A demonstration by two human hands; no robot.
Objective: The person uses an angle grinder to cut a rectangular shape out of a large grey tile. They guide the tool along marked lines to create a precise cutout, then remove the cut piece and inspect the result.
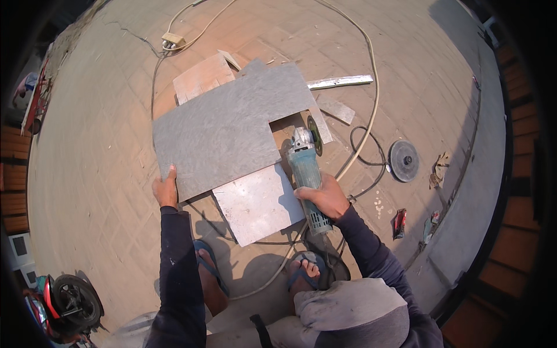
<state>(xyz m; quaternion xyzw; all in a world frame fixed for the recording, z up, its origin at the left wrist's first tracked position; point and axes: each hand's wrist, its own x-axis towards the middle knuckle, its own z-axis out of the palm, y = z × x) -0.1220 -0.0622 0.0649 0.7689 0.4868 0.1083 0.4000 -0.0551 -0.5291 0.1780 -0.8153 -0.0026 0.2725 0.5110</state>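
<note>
My left hand [166,188] grips the near left corner of a large grey tile [223,127], thumb on top and fingers beneath the edge. A rectangular notch is cut into the tile's right side. My right hand [326,199] is wrapped round the body of a teal angle grinder [306,168]. Its disc [315,136] stands upright beside the notch, close to the narrow strip of tile on the right; whether they touch I cannot tell. Under the grey tile lies a pale tile piece [261,206], and an orange-brown tile piece [203,78] sticks out at the far side.
A pale cable [374,64] loops across the paving to the right, with a socket block [173,40] at the far left. Nearby lie a metal strip [342,82], a tile offcut [336,109] and a round grey disc [404,160]. My sandalled feet are close to the tiles; a motorbike wheel [76,301] stands lower left.
</note>
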